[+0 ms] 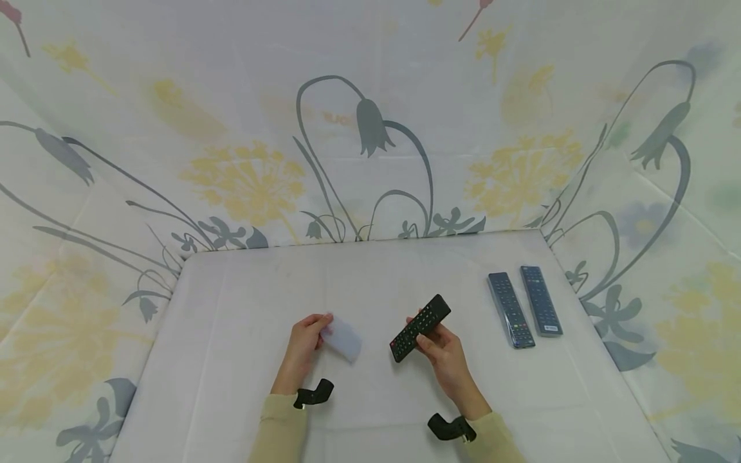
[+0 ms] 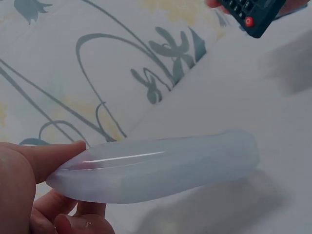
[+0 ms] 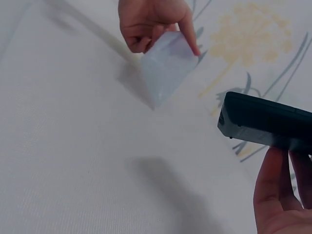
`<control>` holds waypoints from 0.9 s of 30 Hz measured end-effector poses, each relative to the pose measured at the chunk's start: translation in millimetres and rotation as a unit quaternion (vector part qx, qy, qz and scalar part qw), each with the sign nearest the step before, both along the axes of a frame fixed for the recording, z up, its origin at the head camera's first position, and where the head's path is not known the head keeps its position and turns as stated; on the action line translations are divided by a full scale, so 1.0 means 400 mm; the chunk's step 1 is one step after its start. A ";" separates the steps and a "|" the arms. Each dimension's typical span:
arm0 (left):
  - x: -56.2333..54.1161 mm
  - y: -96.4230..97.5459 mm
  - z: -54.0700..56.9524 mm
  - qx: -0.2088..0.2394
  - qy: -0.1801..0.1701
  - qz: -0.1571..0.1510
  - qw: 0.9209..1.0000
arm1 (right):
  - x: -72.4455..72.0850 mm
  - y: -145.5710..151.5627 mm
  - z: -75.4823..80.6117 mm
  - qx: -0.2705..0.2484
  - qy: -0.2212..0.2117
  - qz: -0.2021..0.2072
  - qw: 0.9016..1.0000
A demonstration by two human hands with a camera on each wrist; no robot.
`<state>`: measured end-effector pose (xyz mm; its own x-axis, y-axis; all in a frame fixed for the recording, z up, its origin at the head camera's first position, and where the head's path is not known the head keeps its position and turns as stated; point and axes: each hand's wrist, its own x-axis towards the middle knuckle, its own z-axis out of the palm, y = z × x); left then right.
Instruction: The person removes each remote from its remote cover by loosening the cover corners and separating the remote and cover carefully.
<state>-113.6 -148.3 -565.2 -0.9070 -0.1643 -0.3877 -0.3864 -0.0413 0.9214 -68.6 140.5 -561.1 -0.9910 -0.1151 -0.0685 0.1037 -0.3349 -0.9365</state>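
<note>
My left hand pinches one end of a pale, translucent plastic sleeve, thumb on top and fingers beneath. In the left wrist view the sleeve looks flattened and slightly bulging, held above the white surface. A black remote control is in my right hand, its buttons facing up and its length slanting up to the right. The thumb lies along its near edge while the fingers pass underneath. In the right wrist view the remote shows one end and its side. Sleeve and remote are apart.
Two more remotes lie side by side at the right of the white-covered table: a shiny one that looks wrapped and a bluish one. Flower-patterned cloth walls the back and both sides.
</note>
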 end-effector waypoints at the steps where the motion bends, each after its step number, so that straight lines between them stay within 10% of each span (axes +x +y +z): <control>1: -0.004 -0.003 0.001 -0.013 -0.004 -0.012 1.000 | 0.000 0.000 0.001 0.003 -0.005 0.001 1.000; 14: -0.027 -0.007 -0.013 -0.177 0.016 -0.069 0.982 | -0.001 0.006 0.000 0.021 -0.040 0.002 0.999; 20: -0.025 0.006 -0.023 -0.260 0.040 -0.023 0.965 | 0.000 0.009 -0.005 0.030 -0.073 -0.025 0.997; 27: -0.010 0.010 -0.039 -0.237 0.049 0.017 0.970 | -0.001 0.006 -0.016 0.082 -0.106 -0.064 0.989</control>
<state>-117.4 -144.3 -580.8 -0.9269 -0.3329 -0.1736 -0.3016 0.3847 0.8724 -69.1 143.0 -567.4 -0.9582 0.0395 -0.2834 0.2699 -0.2035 -0.9411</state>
